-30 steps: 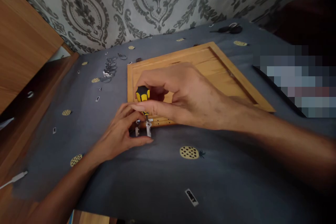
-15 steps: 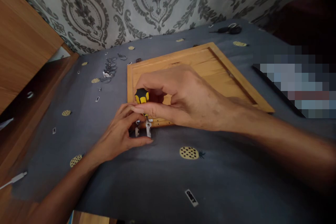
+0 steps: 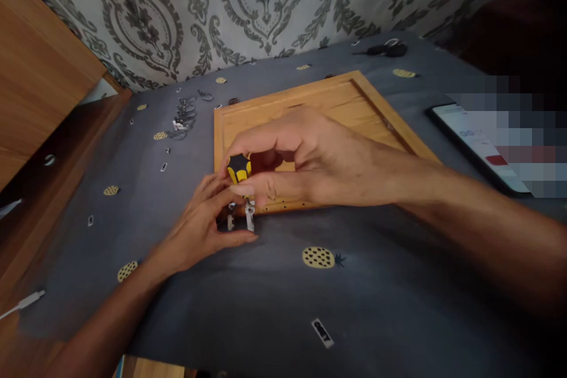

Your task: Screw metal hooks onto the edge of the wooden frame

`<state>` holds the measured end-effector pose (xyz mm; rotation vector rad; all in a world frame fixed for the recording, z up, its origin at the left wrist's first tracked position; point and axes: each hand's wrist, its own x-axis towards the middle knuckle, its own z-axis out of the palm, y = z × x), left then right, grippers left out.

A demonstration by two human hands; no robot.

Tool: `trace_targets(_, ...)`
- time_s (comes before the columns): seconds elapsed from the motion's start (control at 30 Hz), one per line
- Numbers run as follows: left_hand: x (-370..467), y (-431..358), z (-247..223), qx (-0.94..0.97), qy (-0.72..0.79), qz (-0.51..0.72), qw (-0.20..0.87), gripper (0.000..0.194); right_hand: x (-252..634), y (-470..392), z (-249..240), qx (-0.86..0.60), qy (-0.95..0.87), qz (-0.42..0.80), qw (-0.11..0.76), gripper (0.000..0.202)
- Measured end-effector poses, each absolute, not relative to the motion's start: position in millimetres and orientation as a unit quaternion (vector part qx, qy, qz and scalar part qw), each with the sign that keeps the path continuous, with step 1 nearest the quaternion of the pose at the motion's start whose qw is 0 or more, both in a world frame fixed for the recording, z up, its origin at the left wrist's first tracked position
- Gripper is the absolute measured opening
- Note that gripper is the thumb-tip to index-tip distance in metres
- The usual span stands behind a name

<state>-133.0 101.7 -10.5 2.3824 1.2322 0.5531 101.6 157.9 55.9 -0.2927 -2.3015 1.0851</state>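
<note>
My right hand (image 3: pixel 305 159) grips the yellow-and-black handle of a small screwdriver (image 3: pixel 240 169) between thumb and fingers, the tool pointing down. Its tip meets a metal hinge (image 3: pixel 250 216) at the near left corner of a framed wooden panel (image 3: pixel 372 103). Closed around the hinge from the left, my left hand (image 3: pixel 199 221) has its thumb below and its fingers above, partly under the right hand. The hinge shows two metal arms. Small dark holes run along the panel's near edge.
Several loose metal pieces and dark loops (image 3: pixel 186 112) lie at the back left. A phone (image 3: pixel 478 150) rests to the right, and keys (image 3: pixel 387 48) lie at the back. A wooden cabinet (image 3: pixel 48 71) and a white cable (image 3: pixel 29 301) are at the left.
My right hand has turned slightly about the screwdriver, its wrist a little higher, with the handle tilting a bit. My left hand stays in place.
</note>
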Motion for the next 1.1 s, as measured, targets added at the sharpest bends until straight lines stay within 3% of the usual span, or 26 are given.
trace_targets(0.5,-129,102,-9,0.837,0.472,0.182,0.208,0.042,86,141,47,-0.195,-0.848,0.296,0.394,0.033)
trace_targets(1.1,-128,102,-7,0.837,0.470,0.182,0.212,0.037,87,141,46,-0.181,-0.850,0.290,0.401,0.033)
